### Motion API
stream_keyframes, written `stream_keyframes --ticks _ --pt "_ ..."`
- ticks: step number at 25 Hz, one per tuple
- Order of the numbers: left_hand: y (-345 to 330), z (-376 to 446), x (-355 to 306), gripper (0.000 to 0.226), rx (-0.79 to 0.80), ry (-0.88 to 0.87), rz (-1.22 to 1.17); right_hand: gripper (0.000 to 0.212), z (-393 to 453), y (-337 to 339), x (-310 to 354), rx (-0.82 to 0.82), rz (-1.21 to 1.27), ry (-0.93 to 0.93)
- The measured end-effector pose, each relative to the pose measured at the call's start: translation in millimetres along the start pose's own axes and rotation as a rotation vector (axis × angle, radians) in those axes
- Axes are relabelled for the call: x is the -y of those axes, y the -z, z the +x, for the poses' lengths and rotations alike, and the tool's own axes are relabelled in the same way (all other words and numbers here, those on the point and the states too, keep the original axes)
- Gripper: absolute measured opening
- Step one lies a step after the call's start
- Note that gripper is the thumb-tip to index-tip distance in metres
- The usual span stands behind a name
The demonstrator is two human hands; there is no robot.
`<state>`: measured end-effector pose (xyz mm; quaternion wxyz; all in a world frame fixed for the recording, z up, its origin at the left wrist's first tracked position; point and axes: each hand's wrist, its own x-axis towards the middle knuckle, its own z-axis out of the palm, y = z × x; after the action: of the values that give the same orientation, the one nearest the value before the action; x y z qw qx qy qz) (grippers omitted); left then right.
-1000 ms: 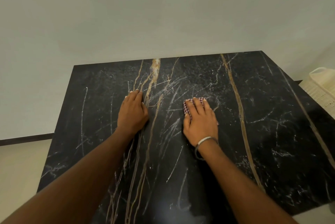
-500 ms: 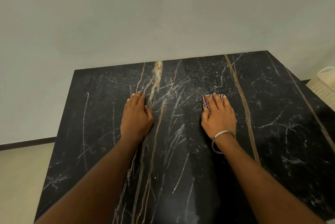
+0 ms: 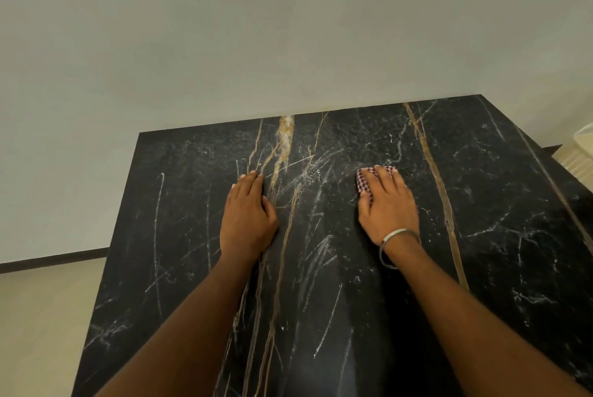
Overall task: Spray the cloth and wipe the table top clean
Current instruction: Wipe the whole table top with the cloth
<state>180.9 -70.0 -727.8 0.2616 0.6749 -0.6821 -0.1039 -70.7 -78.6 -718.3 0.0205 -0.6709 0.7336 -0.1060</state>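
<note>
While R hand point(image 3: 386, 207) presses cloth point(image 3: 364, 180), basket point(image 3: 577, 152) sits off table point(image 3: 513, 204).

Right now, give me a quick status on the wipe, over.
Left hand flat on table top, holding nothing. Right hand presses checked cloth flat. Nothing in the wiping path; pale basket off the right edge.

Red-checked cloth point(image 3: 364, 179) flat on the black, gold-veined marble table top point(image 3: 500, 220), mostly covered, right of centre.
</note>
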Motion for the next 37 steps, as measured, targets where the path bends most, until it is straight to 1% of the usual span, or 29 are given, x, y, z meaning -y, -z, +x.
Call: stream_keyframes --ticks 3,6,8,11,15,18,23,26,30,33,35,37 --pt "-0.9 0.8 -1.5 0.051 -0.004 0.016 0.012 0.053 0.1 -1.4 19.1 -0.020 -0.004 -0.017" --pt "-0.6 0.7 -2.2 0.052 0.008 0.025 0.013 0.052 -2.3 -5.7 53.6 0.003 0.022 0.071" --pt "0.8 0.5 -1.7 0.053 0.005 0.031 0.010 0.051 -2.9 -7.2 63.8 0.016 0.045 0.120" --pt "1.8 0.0 -1.3 0.053 0.009 0.031 -0.001 0.050 8.2 -7.6 43.3 0.007 0.038 0.153" --pt "2.5 0.9 -0.6 0.053 0.012 0.040 -0.006 0.051 34.6 -6.5 9.9 -0.025 0.007 0.004" --pt "0.3 0.4 -3.1 0.053 0.005 0.046 0.008 0.052 35.9 -8.5 22.6 -0.037 -0.007 -0.047" --pt "1.4 -0.1 -3.6 0.054 0.024 0.052 0.011 0.050 33.7 -17.0 75.5 0.003 0.043 0.109" --pt "3.2 -0.1 -2.9 0.053 0.029 0.051 -0.002 0.050 42.1 -16.3 60.9 0.016 0.019 0.162" --pt "2.0 -1.1 -3.3 0.053 0.031 0.056 0.014 0.052 68.1 -12.7 23.8 -0.002 0.011 0.049" --pt "0.5 0.2 -4.3 0.053 0.024 0.060 0.015 0.052 72.0 -14.8 29.7 -0.032 -0.007 -0.014" --pt "0.3 0.4 -4.1 0.053 0.018 0.061 0.017 0.052 73.1 -16.3 47.5 -0.031 0.017 0.002" --pt "1.1 0.6 -4.1 0.053 0.020 0.065 0.021 0.051 72.4 -19.6 68.3 -0.008 0.036 0.087"
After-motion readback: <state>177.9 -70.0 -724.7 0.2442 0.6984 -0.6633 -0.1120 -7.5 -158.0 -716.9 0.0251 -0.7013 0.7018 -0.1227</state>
